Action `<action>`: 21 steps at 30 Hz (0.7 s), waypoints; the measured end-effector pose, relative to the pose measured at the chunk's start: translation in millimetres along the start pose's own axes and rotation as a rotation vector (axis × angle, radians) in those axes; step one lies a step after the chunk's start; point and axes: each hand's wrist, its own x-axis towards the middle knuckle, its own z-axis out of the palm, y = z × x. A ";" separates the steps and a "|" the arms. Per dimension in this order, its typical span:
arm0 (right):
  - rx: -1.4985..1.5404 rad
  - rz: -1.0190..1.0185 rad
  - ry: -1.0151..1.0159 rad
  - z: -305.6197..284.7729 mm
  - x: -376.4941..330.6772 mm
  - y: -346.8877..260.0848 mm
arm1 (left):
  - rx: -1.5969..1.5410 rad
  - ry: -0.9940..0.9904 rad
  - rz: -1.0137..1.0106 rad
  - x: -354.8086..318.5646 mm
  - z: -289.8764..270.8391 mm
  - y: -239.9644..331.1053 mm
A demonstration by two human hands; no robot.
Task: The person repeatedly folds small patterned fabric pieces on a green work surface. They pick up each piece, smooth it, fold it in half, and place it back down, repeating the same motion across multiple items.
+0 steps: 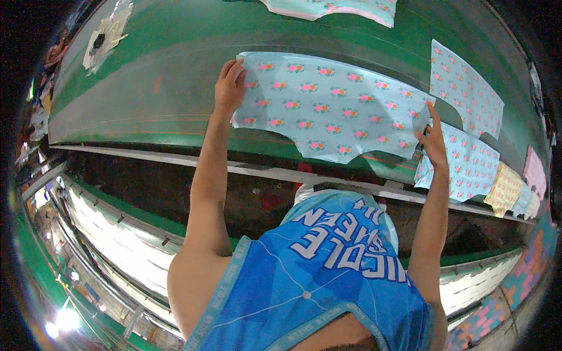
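Note:
A light-blue cut fabric piece [328, 102] with pink and orange flower sprigs spreads across the green table in front of me. Its near edge has curved cut-outs. My left hand [230, 86] is closed on its left end at the upper corner, fingers bent over the edge. At the other end my right hand [434, 140] holds the right edge, with the thumb and forefinger apart along it. The fingertips under the cloth are partly hidden.
Beyond the right hand lie another blue floral piece [465, 85], a blue floral stack [468, 167], yellow pieces [504, 188] and pink pieces [534, 169]. More floral cloth [339, 7] lies at the far edge. A taped patch [105, 41] marks the green table [146, 111] at the far left.

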 end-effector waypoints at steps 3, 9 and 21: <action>-0.018 -0.026 0.026 -0.7 2.8 13.8 | 0.052 -0.035 -0.059 0.9 0.3 9.1; -0.152 0.075 0.020 0.0 9.9 6.9 | 0.091 -0.130 -0.040 2.3 -3.8 6.7; -0.449 0.031 0.015 -15.1 25.9 34.8 | 0.258 -0.233 0.227 -1.8 12.8 23.9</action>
